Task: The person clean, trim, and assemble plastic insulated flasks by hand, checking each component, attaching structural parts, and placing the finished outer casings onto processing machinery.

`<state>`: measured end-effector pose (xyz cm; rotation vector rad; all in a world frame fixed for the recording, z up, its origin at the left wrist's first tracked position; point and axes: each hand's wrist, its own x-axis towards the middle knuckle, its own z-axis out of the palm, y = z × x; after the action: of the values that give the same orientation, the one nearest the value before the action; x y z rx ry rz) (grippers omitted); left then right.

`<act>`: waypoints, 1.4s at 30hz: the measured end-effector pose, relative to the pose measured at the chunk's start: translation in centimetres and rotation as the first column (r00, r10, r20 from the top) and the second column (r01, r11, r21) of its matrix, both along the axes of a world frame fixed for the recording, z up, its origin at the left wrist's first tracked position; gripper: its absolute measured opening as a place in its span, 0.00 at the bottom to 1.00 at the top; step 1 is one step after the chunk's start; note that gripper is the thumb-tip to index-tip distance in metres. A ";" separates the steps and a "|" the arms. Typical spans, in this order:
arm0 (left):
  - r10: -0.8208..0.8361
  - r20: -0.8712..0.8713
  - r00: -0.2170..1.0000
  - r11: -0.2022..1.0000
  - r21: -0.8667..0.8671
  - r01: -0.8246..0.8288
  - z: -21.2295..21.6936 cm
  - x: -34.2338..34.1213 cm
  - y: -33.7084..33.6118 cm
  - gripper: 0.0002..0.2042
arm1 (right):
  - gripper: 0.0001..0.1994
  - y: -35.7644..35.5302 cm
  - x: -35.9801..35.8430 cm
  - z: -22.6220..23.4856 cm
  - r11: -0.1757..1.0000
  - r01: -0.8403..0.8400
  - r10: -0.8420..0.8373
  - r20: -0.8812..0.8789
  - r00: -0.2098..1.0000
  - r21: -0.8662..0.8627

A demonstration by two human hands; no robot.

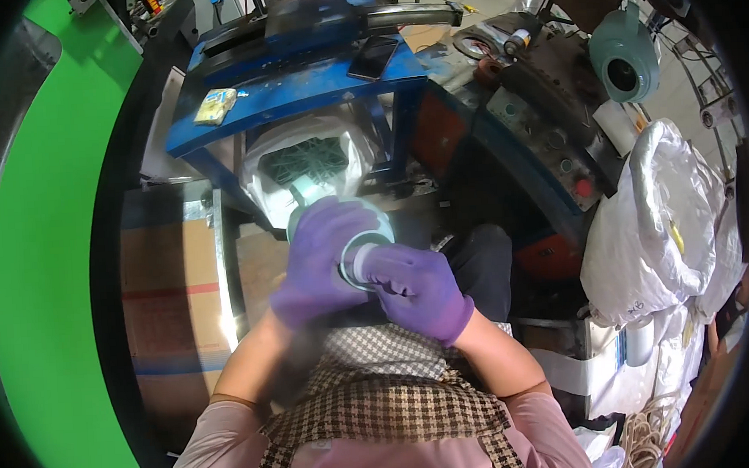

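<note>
Gloves of purple covered both hands at the centre of the frame, and between them sat a pale green, ring-shaped plastic part [366,234] with a white band at its inner edge. The left hand [321,258] was clenched over the part's outer rim from the left and above, hiding most of it. The right hand [420,287] closed around the white end from lower right, fingers curled tight.

By its look the part was a rigid moulded piece, light enough to be carried in the fingers and unlikely to bend or crush. Its smooth curved wall seemed liable to slip, so the textured gloves and a hold wrapping the rim from opposite sides suited it best; pinching the thin white lip alone looked less secure.

Just above the hands, a white bag [303,166] held more greenish pieces under a blue metal bench [299,94]. A dark phone [372,58] lay on that bench, upper centre, and a small yellowish packet [215,107] to its left. Large white sacks [670,218] bulged at the right of the frame.
</note>
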<state>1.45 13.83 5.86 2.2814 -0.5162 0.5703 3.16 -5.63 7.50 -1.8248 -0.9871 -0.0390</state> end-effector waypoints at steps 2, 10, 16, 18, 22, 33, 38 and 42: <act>-0.018 -0.015 1.000 0.999 -0.034 0.018 0.0 -0.5 0.2 0.28 | 0.13 0.9 -0.5 -0.2 0.997 0.021 -0.021 0.011 1.000 -0.076; -0.026 0.122 0.992 1.000 0.001 0.026 -1.0 -0.7 -1.5 0.26 | 0.11 0.9 -1.4 -0.9 0.969 0.138 -0.121 0.097 0.988 -0.205; -0.091 0.113 0.989 0.993 0.079 0.082 -1.7 -1.3 -2.6 0.30 | 0.09 -0.7 -2.1 -1.1 0.949 0.174 -0.148 0.115 0.982 -0.264; -0.085 0.133 0.987 0.994 0.074 0.076 -1.6 -1.2 -2.8 0.30 | 0.09 -0.8 -2.1 -1.6 0.953 0.186 -0.159 0.125 0.979 -0.240; -0.109 0.143 0.984 0.993 0.060 0.101 -1.9 -1.1 -3.2 0.30 | 0.09 -1.3 -2.6 -1.6 0.940 0.220 -0.182 0.163 0.970 -0.260; -0.075 0.159 0.984 0.996 0.067 0.065 -1.3 -1.1 -3.5 0.30 | 0.10 -1.5 -2.2 -1.5 0.952 0.209 -0.172 0.176 0.969 -0.225; -0.096 0.093 0.991 0.987 0.134 0.083 -1.1 -1.6 -3.1 0.31 | 0.15 -2.4 -2.2 -0.1 0.930 -0.174 0.145 -0.112 0.983 -0.325; -0.015 0.044 0.999 0.964 0.267 0.003 -0.2 -2.1 -2.2 0.26 | 0.16 -1.3 -3.7 -1.9 0.995 -0.047 0.049 0.032 0.998 -0.084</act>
<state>-0.62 11.66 5.64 2.5230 -0.6603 0.5792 -0.54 -6.93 5.62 -1.8806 -1.0699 0.0007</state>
